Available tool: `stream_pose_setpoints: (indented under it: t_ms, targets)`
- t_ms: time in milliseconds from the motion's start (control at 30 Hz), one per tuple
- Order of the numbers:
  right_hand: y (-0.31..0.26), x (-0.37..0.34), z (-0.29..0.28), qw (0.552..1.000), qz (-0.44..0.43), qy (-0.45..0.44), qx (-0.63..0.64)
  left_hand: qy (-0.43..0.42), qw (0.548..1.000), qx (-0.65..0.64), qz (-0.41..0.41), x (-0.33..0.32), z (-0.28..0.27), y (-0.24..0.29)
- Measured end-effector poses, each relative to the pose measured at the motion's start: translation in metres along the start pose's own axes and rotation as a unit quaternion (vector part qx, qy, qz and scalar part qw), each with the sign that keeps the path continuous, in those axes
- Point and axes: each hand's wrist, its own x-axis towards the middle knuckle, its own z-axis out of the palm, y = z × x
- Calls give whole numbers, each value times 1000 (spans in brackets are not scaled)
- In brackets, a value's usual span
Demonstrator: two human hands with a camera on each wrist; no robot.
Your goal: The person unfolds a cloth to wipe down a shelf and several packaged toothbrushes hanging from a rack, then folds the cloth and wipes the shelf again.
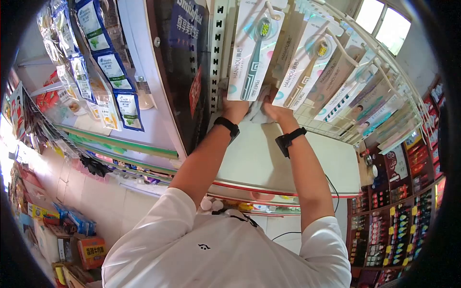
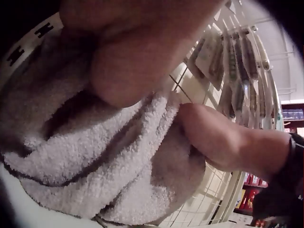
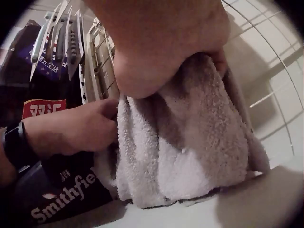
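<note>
White shelf (image 1: 257, 158); left grip (image 1: 235, 111), right grip (image 1: 280, 114) holding towel (image 3: 190, 147)

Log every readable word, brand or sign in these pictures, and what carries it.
"Smithfield": dark panel
"双汇", partly covered: red label
"HANHOU": toothbrush packs
"香辣牛肉": orange box
"shoulders": blue-edged sachets
"PANTENE": neighbouring sachet
Cloth: no visible text
Other print: too small or blurred
</note>
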Motion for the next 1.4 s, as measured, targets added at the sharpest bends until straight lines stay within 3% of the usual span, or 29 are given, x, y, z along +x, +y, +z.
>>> stream_pose_setpoints:
  t_ms: [67,100,133,167,200,267,300,367,400,467,500,533,600,633,700,733,767,800,867,933,1133,1200,1400]
  targets:
    - [13,0,30,988,-49,147,-16,13,999,-42,-12,2,1,3]
    - [16,-3,39,976,-82,203,-20,62,998,-11,-1,1,0,7]
    - [12,-9,38,975,-81,208,-24,111,994,20,10,0,-6,17]
    - [7,-15,39,948,-111,296,-41,87,984,140,61,-4,-16,24]
    - [3,-21,39,912,-141,382,-58,75,986,143,46,-9,-17,27]
    - [7,-28,38,918,-144,369,-35,22,999,6,-46,-14,-28,40]
    - [12,-28,42,934,-127,332,-32,21,999,4,-41,-13,-35,48]
    - [15,-33,39,945,-126,301,-14,-27,985,-92,-140,-11,-44,59]
    - [14,-38,35,944,-123,305,-16,-29,986,-94,-135,-14,-43,59]
    - [13,-48,29,985,-54,158,46,-77,978,-37,-189,-19,-41,59]
    - [18,-50,33,982,-61,167,56,-81,966,-82,-233,-19,-38,58]
    - [13,-57,23,982,-57,170,55,-84,966,-84,-230,-25,-36,53]
    - [6,-73,1,981,-75,144,103,-107,990,82,-44,-39,-36,43]
    - [6,-81,-1,981,-68,148,104,-112,992,53,17,-40,-48,52]
    - [9,-101,-3,945,-164,177,220,-130,990,48,30,-48,-54,61]
    - [11,-114,-7,946,-156,178,220,-144,988,45,36,-53,-58,68]
    - [12,-128,-12,952,-128,151,235,-193,981,5,-36,-58,-62,75]
    - [13,-142,-18,955,-100,122,250,-201,979,2,-34,-59,-73,86]
    - [23,-164,-30,942,-87,164,281,-295,955,-32,-26,-62,-90,105]
    - [38,-187,-41,932,40,151,327,-277,960,-38,-11,-67,-91,122]
    - [101,-235,-82,916,105,194,334,-320,946,-21,-47,-54,-98,199]
    - [124,-247,-94,907,99,245,327,-325,944,-32,-53,-49,-94,224]
    - [194,-282,-131,903,178,249,301,-328,943,-36,-39,-51,-45,287]
